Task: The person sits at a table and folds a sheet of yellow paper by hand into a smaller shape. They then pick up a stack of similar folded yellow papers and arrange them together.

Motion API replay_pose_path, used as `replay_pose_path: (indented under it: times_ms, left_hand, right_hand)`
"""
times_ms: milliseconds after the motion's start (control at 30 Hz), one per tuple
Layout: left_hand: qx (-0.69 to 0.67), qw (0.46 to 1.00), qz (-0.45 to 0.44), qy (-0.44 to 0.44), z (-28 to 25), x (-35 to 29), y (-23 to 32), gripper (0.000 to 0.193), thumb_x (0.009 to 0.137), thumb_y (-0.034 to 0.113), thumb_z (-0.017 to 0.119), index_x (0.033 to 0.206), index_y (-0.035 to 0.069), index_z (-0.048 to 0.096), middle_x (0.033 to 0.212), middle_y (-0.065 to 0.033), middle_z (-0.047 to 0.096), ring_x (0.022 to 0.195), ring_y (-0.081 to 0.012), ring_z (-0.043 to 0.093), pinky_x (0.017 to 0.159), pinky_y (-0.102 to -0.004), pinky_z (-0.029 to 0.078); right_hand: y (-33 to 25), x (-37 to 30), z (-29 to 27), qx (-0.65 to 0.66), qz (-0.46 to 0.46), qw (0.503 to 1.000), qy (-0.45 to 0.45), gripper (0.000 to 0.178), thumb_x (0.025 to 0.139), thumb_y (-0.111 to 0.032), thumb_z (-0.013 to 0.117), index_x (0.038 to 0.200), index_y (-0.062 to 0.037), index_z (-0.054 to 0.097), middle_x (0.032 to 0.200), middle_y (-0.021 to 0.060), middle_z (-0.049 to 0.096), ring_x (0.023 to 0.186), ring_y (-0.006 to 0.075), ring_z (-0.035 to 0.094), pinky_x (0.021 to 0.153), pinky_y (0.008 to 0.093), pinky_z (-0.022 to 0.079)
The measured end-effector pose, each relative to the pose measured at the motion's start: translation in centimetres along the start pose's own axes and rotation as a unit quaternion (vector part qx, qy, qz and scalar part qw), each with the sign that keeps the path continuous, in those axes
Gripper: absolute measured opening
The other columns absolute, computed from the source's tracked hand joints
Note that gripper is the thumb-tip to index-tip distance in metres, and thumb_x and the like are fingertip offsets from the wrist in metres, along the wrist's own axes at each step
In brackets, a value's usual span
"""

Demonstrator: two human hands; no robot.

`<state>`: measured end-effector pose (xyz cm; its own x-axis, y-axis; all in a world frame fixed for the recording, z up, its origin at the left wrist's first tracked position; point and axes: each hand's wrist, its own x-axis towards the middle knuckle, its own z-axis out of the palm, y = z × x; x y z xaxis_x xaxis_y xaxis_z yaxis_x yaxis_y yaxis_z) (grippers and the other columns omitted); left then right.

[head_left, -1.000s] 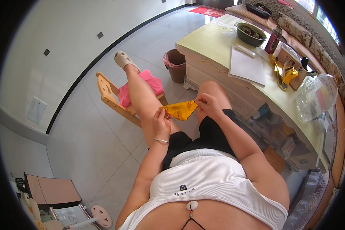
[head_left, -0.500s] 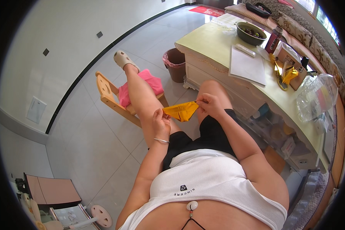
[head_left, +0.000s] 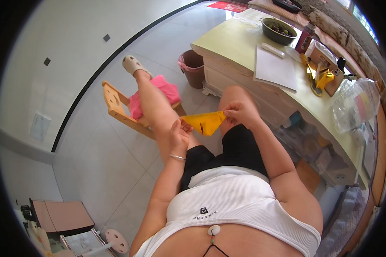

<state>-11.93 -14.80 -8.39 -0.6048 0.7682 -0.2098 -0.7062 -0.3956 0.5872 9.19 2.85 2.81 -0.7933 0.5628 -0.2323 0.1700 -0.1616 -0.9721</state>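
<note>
A yellow piece, which looks like thin cloth or wide ribbon, is stretched between my two hands above my lap. It sags to a point in the middle and has a small dark mark or slit near the lower part. My left hand pinches its left end, with the fingers partly curled. At the other end, my right hand grips the upper right corner between thumb and fingers. More shiny yellow pieces lie on the table at the right, beside a phone and a box.
The pale yellow table bears a colander of fruit, white paper, a flask and a clear plastic bag. My leg rests on a wooden chair with a pink cloth. A lined bin stands beside the table.
The yellow piece is spread flatter and hangs wider, its dark mark now showing. My right hand has shifted slightly right, and the view has moved a little.
</note>
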Motion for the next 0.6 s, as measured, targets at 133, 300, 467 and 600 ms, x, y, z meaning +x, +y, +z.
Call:
replay_pose_path:
  times_ms: [133, 300, 467, 600]
  left_hand:
    - [0.076, 0.996, -0.041, -0.015, 0.7, 0.1, 0.2, 0.027, 0.096, 0.026, 0.059, 0.110, 0.003, 0.061, 0.097, -0.0101, 0.068, 0.084, -0.0203, 0.065, 0.077, -0.0315, 0.052]
    - [0.161, 0.986, -0.051, -0.007, 0.7, 0.2, -0.8, 0.021, 0.098, 0.019, 0.055, 0.109, 0.003, 0.061, 0.094, -0.0097, 0.067, 0.079, -0.0179, 0.064, 0.073, -0.0286, 0.053]
    - [0.202, 0.977, -0.063, -0.009, 0.8, 0.4, -1.3, 0.016, 0.098, 0.016, 0.054, 0.108, 0.005, 0.060, 0.092, -0.0089, 0.067, 0.077, -0.0176, 0.064, 0.071, -0.0286, 0.054]
    - [0.227, 0.971, -0.075, 0.010, 1.0, 0.5, -1.8, 0.014, 0.098, 0.014, 0.053, 0.105, 0.004, 0.060, 0.090, -0.0089, 0.067, 0.076, -0.0172, 0.064, 0.072, -0.0285, 0.053]
  right_hand:
    - [-1.8, 0.0, -3.0, 0.060, -0.084, 0.994, 0.045, 0.013, 0.094, -0.013, 0.061, 0.097, -0.0002, 0.062, 0.079, 0.0073, 0.067, 0.063, 0.0123, 0.064, 0.057, 0.0242, 0.053]
    - [-4.3, 0.1, -9.5, 0.214, -0.174, 0.946, 0.169, 0.014, 0.094, -0.013, 0.061, 0.099, 0.0007, 0.061, 0.082, 0.0118, 0.070, 0.061, 0.0126, 0.064, 0.055, 0.0231, 0.052]
    - [-5.0, -0.9, -18.1, 0.256, -0.271, 0.858, 0.354, 0.012, 0.094, -0.012, 0.059, 0.100, -0.0014, 0.061, 0.083, 0.0126, 0.070, 0.058, 0.0118, 0.062, 0.052, 0.0211, 0.050]
    - [-4.1, -2.3, -23.5, 0.305, -0.285, 0.772, 0.478, 0.008, 0.094, -0.012, 0.062, 0.098, -0.0054, 0.061, 0.076, 0.0073, 0.067, 0.055, 0.0099, 0.058, 0.047, 0.0200, 0.046]
